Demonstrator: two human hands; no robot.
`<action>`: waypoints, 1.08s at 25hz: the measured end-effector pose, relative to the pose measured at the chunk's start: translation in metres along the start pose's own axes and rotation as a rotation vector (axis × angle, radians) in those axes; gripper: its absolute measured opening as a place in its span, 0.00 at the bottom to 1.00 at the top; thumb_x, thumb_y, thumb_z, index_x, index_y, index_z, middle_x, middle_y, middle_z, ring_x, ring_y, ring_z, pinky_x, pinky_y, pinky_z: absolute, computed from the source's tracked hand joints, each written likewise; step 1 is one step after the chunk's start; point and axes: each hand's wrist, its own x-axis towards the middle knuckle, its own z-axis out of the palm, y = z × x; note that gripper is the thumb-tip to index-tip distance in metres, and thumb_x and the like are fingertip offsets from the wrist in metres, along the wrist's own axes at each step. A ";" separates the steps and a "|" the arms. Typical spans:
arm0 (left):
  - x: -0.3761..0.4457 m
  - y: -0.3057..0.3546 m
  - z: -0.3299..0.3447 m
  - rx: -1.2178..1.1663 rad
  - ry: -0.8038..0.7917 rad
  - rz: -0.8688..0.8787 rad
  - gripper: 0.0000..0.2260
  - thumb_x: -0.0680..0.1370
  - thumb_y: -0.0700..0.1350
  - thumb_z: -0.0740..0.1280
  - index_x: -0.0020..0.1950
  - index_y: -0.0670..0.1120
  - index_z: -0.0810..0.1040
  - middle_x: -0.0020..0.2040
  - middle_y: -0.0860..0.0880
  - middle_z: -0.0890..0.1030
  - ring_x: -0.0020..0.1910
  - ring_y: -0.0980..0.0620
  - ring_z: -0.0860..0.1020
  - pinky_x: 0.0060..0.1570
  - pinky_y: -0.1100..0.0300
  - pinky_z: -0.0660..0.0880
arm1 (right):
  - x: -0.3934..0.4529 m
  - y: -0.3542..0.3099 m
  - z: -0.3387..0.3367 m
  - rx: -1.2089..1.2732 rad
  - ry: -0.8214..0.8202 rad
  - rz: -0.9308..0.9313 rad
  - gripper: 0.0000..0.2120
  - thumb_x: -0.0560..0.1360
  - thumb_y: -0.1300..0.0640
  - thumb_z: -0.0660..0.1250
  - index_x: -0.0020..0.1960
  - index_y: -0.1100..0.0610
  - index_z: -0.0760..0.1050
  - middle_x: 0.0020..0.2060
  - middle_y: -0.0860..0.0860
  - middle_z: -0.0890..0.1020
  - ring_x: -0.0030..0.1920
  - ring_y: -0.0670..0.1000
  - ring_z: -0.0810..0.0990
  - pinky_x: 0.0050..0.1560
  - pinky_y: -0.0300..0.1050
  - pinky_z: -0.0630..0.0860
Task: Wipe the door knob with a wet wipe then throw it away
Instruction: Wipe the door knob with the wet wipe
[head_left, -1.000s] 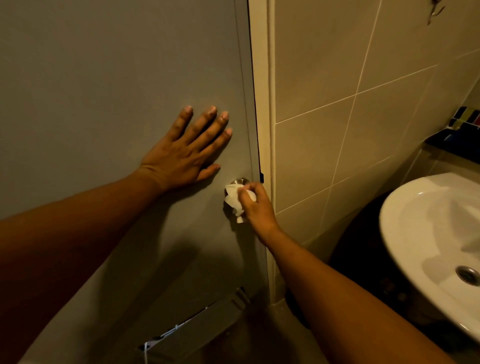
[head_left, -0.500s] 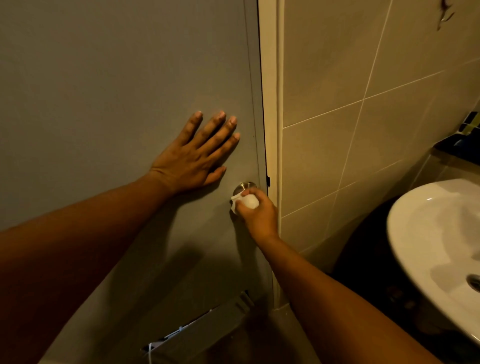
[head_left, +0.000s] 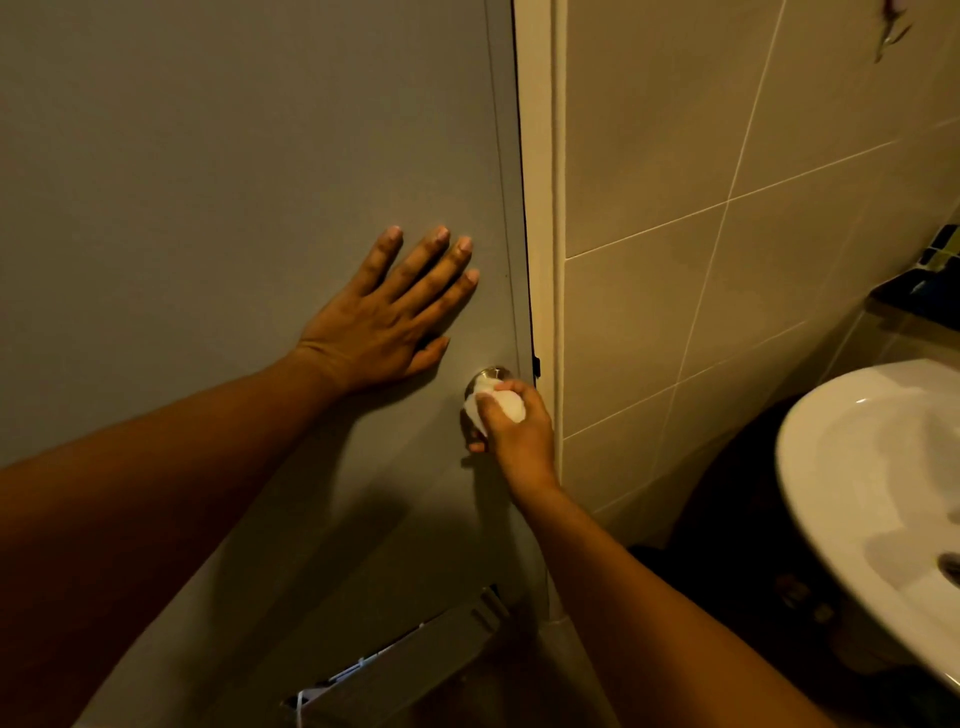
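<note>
**Wipe on knob: coverage and slip risks**

The door knob (head_left: 491, 375) sits at the door (head_left: 208, 156) latch edge, mostly covered by the wet wipe (head_left: 496, 408). The right hand (head_left: 517, 434) is clamped around wipe and knob. The left hand (head_left: 387, 325) lies flat, fingers spread, on the door panel above-left. Likely faults: bunched wipe missing the knob's underside; wet metal slipping in the grip; no bin visible.

Showing are two hands, the left hand (head_left: 387, 325) and the right hand (head_left: 511, 431), one door knob (head_left: 491, 375), one wet wipe (head_left: 498, 405), one door (head_left: 234, 156), and one sink (head_left: 857, 478).
</note>
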 end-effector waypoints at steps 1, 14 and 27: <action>0.000 0.000 0.000 0.000 -0.003 0.000 0.31 0.80 0.59 0.48 0.80 0.45 0.52 0.80 0.41 0.54 0.78 0.38 0.54 0.74 0.40 0.45 | 0.003 0.004 -0.007 -0.359 -0.019 -0.176 0.09 0.74 0.50 0.69 0.54 0.44 0.74 0.51 0.48 0.75 0.46 0.49 0.79 0.43 0.47 0.83; 0.001 -0.001 0.001 -0.001 -0.006 -0.009 0.31 0.80 0.59 0.49 0.80 0.46 0.52 0.80 0.41 0.54 0.79 0.39 0.54 0.75 0.40 0.47 | 0.001 -0.007 0.002 0.795 -0.060 0.404 0.17 0.73 0.57 0.70 0.61 0.58 0.76 0.53 0.60 0.80 0.43 0.54 0.80 0.31 0.41 0.81; 0.000 0.000 0.001 -0.017 -0.006 -0.005 0.32 0.80 0.60 0.48 0.80 0.46 0.50 0.80 0.41 0.52 0.79 0.39 0.52 0.75 0.41 0.45 | 0.018 0.016 -0.020 -1.017 -0.126 -0.553 0.19 0.73 0.52 0.69 0.63 0.46 0.70 0.60 0.48 0.71 0.56 0.49 0.72 0.51 0.39 0.68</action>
